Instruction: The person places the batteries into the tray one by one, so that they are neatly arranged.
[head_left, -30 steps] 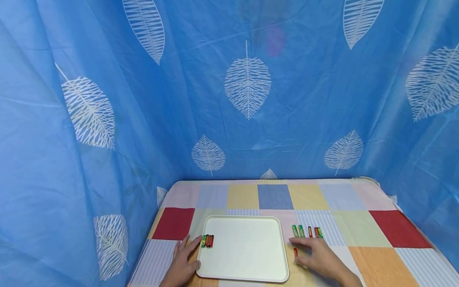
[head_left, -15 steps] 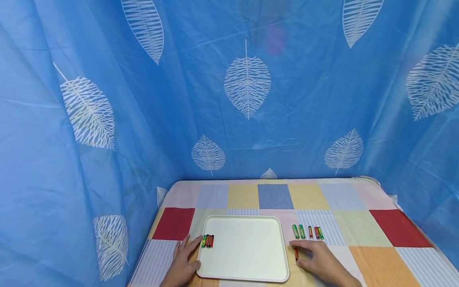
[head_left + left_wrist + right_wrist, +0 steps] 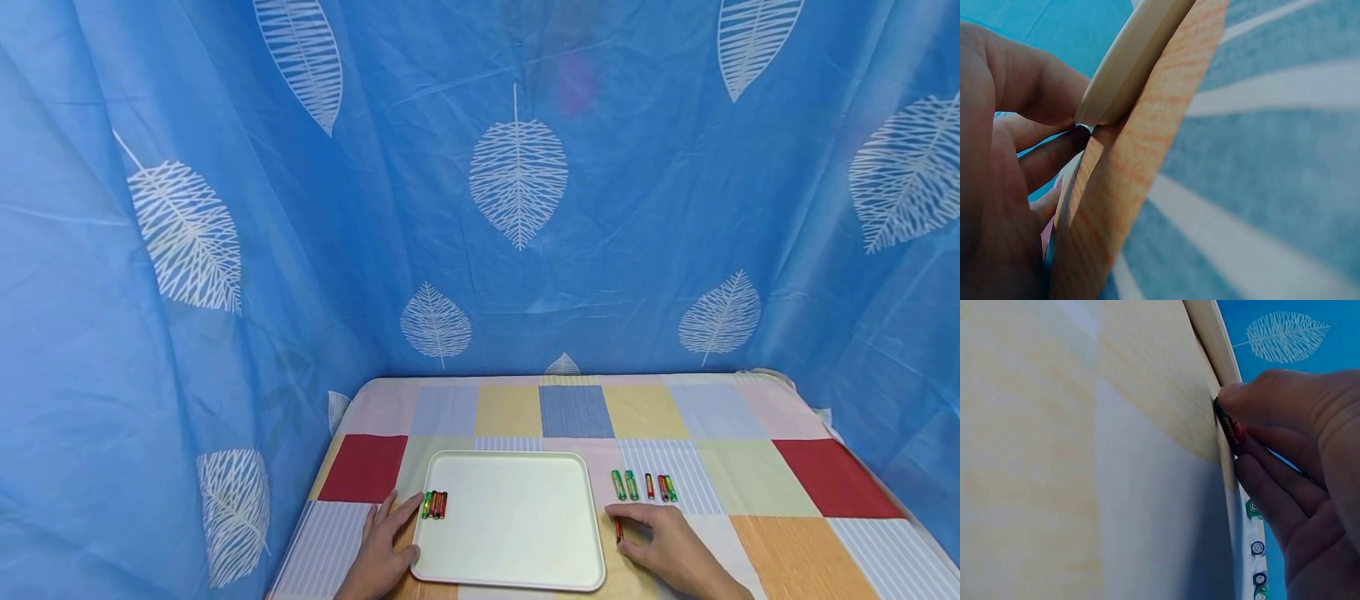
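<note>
A white rectangular tray (image 3: 517,533) lies on the table. My left hand (image 3: 381,546) rests against its left side, fingers loosely extended; in the left wrist view its fingertips meet the tray rim (image 3: 1110,103). Several small batteries (image 3: 438,505), one green and the others red, lie side by side at the tray's left edge. Right of the tray, my right hand (image 3: 667,542) pinches a red and black battery (image 3: 618,530) lengthwise. The right wrist view has the thumb on the dark end of this battery (image 3: 1230,425) and fingers at the other end, close over the cloth.
Beyond the right hand, several more batteries lie in a loose row: two green ones (image 3: 625,485), a red and black one (image 3: 649,486), and a red and green pair (image 3: 667,487). A patchwork cloth (image 3: 577,411) covers the table. Blue leaf-print curtains (image 3: 517,292) surround it.
The right hand's thumb and fingers have closed in on the red and black battery, which has shifted slightly under them. The left hand, tray and other batteries stay put.
</note>
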`<state>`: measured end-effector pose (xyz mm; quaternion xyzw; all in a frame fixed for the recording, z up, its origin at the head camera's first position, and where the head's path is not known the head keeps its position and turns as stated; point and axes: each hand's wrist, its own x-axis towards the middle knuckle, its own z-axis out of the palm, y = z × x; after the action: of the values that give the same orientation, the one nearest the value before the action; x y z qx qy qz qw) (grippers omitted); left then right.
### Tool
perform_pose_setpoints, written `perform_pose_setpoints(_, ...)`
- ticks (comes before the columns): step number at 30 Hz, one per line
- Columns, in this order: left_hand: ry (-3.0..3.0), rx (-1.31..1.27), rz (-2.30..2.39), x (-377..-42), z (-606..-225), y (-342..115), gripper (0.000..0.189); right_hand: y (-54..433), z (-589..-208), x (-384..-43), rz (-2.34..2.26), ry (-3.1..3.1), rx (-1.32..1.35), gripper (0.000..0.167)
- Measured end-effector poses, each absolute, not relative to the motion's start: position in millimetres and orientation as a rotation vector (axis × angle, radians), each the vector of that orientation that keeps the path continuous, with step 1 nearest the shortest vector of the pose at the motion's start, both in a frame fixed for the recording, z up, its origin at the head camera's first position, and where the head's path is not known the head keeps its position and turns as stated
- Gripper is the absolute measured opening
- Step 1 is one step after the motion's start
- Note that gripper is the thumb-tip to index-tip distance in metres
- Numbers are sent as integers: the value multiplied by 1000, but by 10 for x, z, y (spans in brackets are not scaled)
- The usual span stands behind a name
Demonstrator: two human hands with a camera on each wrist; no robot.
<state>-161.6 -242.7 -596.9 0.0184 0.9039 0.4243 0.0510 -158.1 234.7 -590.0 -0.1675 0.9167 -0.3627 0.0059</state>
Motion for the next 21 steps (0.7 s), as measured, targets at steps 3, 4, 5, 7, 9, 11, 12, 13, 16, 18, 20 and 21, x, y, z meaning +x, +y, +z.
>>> perform_pose_setpoints(3,2747,47,1289,-1617,-5971,-2427,79,2340,-5908,-1582,-1122,2873,-513,42)
perform_pose_setpoints(4,2749,47,1289,-1618,-5971,-2427,79,2340,-5914,-1584,-1118,2879,-520,42)
perform_pose_setpoints(5,2752,49,1288,-1619,-5973,-2427,78,2338,-5919,-1584,-1116,2888,-520,42)
perform_pose_setpoints(7,2760,56,1287,-1623,-5981,-2428,78,2336,-5932,-1583,-1115,2904,-524,42)
perform_pose_setpoints(9,2765,63,1285,-1626,-5984,-2429,78,2331,-5941,-1581,-1117,2914,-523,41)
perform_pose_setpoints(11,2765,63,1284,-1627,-5978,-2429,78,2330,-5940,-1578,-1118,2912,-512,42)
perform_pose_setpoints(12,2762,60,1283,-1627,-5977,-2429,78,2329,-5938,-1579,-1114,2908,-502,42)
perform_pose_setpoints(13,2754,52,1284,-1628,-5977,-2429,79,2328,-5936,-1578,-1114,2905,-496,42)
perform_pose_setpoints(16,2738,35,1288,-1628,-5977,-2430,79,2329,-5927,-1574,-1116,2889,-481,42)
perform_pose_setpoints(18,2731,28,1294,-1629,-5984,-2432,80,2329,-5915,-1572,-1122,2885,-484,42)
perform_pose_setpoints(20,2731,29,1298,-1630,-5989,-2437,80,2330,-5899,-1573,-1136,2884,-502,42)
perform_pose_setpoints(21,2731,29,1300,-1630,-5992,-2436,80,2329,-5888,-1576,-1140,2887,-512,41)
